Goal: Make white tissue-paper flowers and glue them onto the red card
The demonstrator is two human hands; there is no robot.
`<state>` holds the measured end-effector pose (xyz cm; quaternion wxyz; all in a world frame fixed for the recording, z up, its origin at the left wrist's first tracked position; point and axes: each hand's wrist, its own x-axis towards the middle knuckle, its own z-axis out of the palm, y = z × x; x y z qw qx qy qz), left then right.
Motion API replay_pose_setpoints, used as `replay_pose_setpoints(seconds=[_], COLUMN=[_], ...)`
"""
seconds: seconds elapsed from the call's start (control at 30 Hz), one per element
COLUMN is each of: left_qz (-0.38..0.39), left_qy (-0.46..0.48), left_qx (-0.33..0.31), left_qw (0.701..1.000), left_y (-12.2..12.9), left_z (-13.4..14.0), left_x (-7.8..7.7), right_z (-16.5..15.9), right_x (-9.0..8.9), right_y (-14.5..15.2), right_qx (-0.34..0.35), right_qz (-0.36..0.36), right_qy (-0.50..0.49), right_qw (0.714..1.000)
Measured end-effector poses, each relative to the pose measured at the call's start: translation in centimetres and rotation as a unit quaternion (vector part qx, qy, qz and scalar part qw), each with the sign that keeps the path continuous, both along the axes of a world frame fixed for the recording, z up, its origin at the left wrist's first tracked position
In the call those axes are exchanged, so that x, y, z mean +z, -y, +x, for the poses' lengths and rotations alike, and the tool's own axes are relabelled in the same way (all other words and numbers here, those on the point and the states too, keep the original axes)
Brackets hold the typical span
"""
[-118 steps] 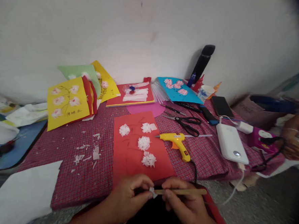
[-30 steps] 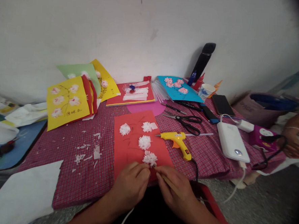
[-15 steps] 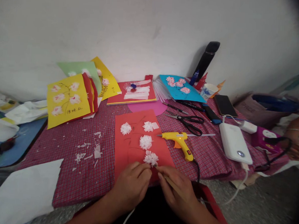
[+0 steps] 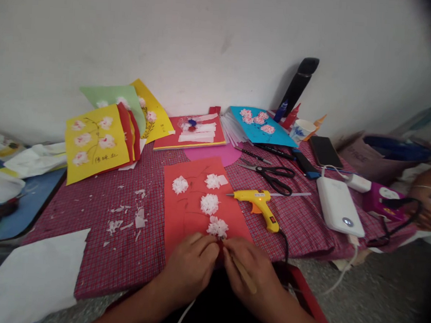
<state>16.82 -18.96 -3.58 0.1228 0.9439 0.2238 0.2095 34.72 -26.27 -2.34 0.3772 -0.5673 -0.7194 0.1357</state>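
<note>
My left hand [image 4: 193,261] is closed in a pinch at the lower part of a red paper sheet [image 4: 193,228]. What its fingertips hold is hidden. My right hand [image 4: 254,271] grips a thin wooden stick [image 4: 244,273], whose far end meets the left fingertips. Just beyond both hands is a ruffled white paper flower [image 4: 218,227] on the sheet. Further up are a second white flower [image 4: 209,204], a third [image 4: 213,181] and another at the left [image 4: 180,184], among faintly drawn dark branches. A yellow glue gun [image 4: 257,198] lies with its nozzle over the sheet's right edge.
Black-handled scissors [image 4: 275,177] lie behind the glue gun. White paper scraps [image 4: 140,218] litter the checked cloth [image 4: 96,251] at left. A white power bank [image 4: 339,208] and a phone [image 4: 325,152] lie right. Decorated cards [image 4: 96,139] stand back left. Another person's hand [image 4: 429,213] is far right.
My right hand has shifted slightly left, closer to the left fingertips, and the wooden stick is tilted more steeply. The stick's dark tip no longer shows. My left hand stays nearly still.
</note>
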Motion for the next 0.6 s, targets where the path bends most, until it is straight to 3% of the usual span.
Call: replay_pose_setpoints(seconds=[0.2, 0.6], left_qz=[-0.003, 0.013], left_qy=[0.005, 0.0], left_qx=[-0.004, -0.004], left_qw=[1.0, 1.0], left_y=[-0.1, -0.2], left_z=[0.0, -0.1], left_x=[0.0, 0.5], right_z=[0.1, 1.0], right_x=[-1.0, -0.6], right_y=[-0.2, 1.6], right_qx=[0.0, -0.001], right_qz=[-0.013, 0.121], right_qy=[-0.017, -0.03], right_qw=[1.0, 0.992])
